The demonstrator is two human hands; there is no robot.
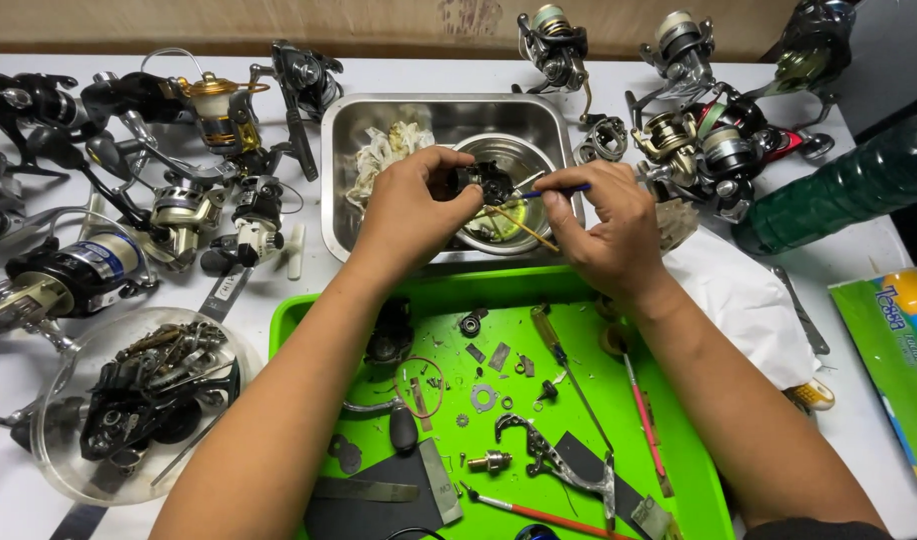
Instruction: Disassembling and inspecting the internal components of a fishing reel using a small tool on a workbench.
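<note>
**Black reel part held over a steel tray**

Steel is the material of the rectangular tray (344,180) at the far middle of the table, and both hands work just above it. The left hand (411,205) comes in from the near left, with the forearm stretched diagonally over the green tray (699,480). Its fingers are curled and pinch a small black reel part (487,182) between thumb and fingertips. The wrist is bent a little, so the back of the hand faces up.

The right hand (607,225) comes from the near right, its forearm also crossing the green tray. Its fingers are pressed together around a thin blue-handled brush (554,189), held like a pen, and the tip of it touches the black reel part. A thin wooden stick (524,228) shows below the two hands, pointing to the near right.

The part is held above a round metal bowl (524,152) that stands inside the steel tray, with a crumpled white cloth (384,150) on its left.

On the green tray lie a screwdriver (559,350), small washers and screws. Many fishing reels (194,215) lie at the left and at the far right of the table. A clear bowl of parts (49,440) stands at the near left.
</note>
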